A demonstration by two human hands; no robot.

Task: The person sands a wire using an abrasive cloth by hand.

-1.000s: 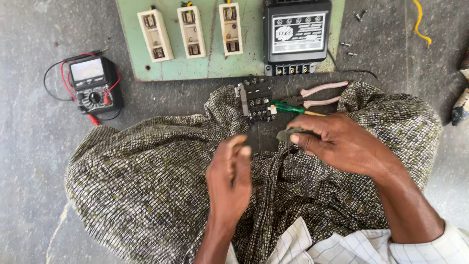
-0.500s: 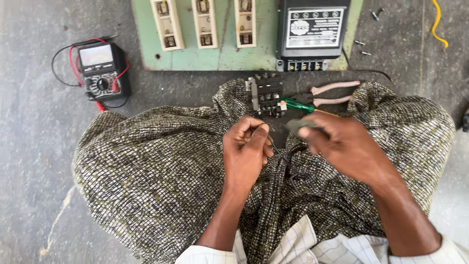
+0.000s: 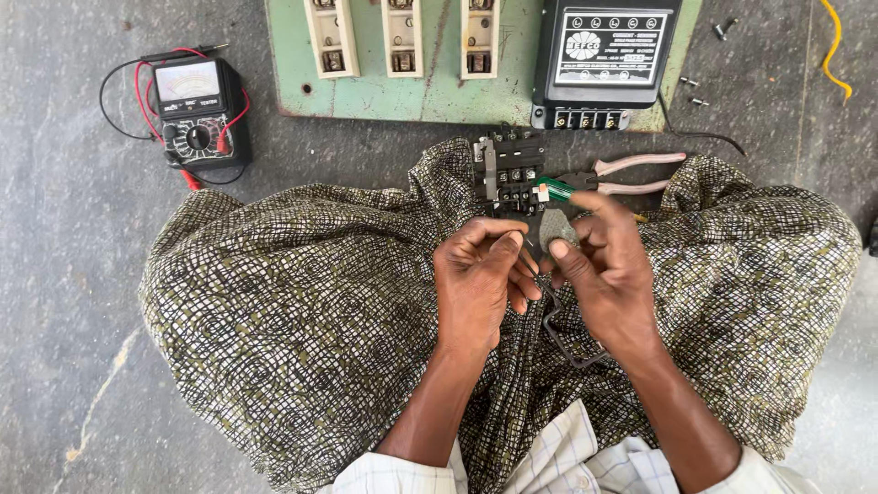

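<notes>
3 fuse holders (image 3: 403, 35), approx 4 screws (image 3: 700, 90).

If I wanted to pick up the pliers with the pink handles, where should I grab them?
Grab the pliers by the two pink handles, coming from the right. The handles point right and lie bare on the floor, slightly spread, so fingers can probably close around both. The metal nose end points left, tucked against the green screwdriver and the black terminal block, close to the right hand, so that end is crowded.

Left hand (image 3: 480, 279) and right hand (image 3: 604, 270) meet (fingers pinched).
</notes>
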